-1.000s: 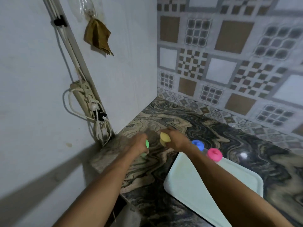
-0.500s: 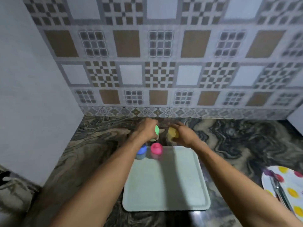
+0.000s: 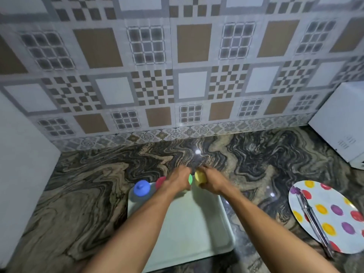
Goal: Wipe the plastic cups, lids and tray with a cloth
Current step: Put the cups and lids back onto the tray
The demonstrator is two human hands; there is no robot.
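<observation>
A pale green tray [image 3: 197, 229] lies on the marbled counter in front of me. At its far left corner stands a clear cup with a blue lid [image 3: 141, 188], and beside it a cup with a pink lid [image 3: 160, 182], partly hidden by my left wrist. My left hand [image 3: 178, 181] grips a cup with a green lid [image 3: 190, 179] over the tray's far edge. My right hand [image 3: 211, 184] grips a cup with a yellow lid [image 3: 200, 178] just next to it. No cloth is in sight.
A white plate with coloured dots [image 3: 331, 217] lies at the right, with metal tongs [image 3: 313, 219] across it. A white appliance [image 3: 340, 123] stands at the back right. A white wall [image 3: 21, 170] closes the left side; patterned tiles rise behind the counter.
The view swung from the left corner to face the tiled wall. Both hands carried the green-lidded and yellow-lidded cups from the counter at the left to the tray's far edge.
</observation>
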